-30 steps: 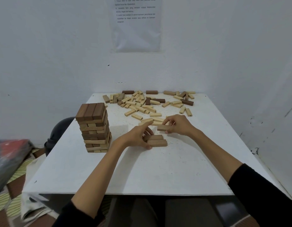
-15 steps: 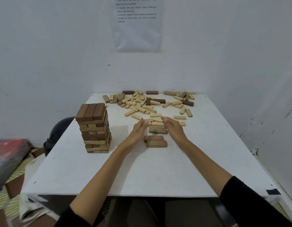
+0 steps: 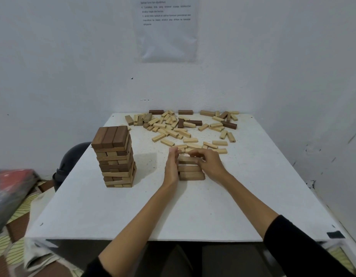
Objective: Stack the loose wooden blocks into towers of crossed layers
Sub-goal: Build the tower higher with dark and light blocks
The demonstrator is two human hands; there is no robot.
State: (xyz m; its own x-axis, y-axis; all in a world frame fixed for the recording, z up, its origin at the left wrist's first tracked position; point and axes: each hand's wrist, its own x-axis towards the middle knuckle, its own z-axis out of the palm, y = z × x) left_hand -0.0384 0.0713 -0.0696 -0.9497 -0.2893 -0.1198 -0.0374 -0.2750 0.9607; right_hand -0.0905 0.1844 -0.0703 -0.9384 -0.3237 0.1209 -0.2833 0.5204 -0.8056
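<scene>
A finished tower of crossed layers stands at the left of the white table. At the table's middle three brown blocks lie side by side as one flat layer. My left hand presses its straight fingers against the left ends of that layer. My right hand lies over the right ends, with its fingers curled over the farthest block. A loose pile of light and dark blocks is spread across the far half of the table.
White walls close in the table at the back and on the right. A paper sheet hangs on the back wall. A dark round object sits beyond the table's left edge. A red and grey bag lies on the floor at left.
The third block has been set down behind the other two. Both hands have closed in on the ends of the three blocks, squaring them into one layer.
</scene>
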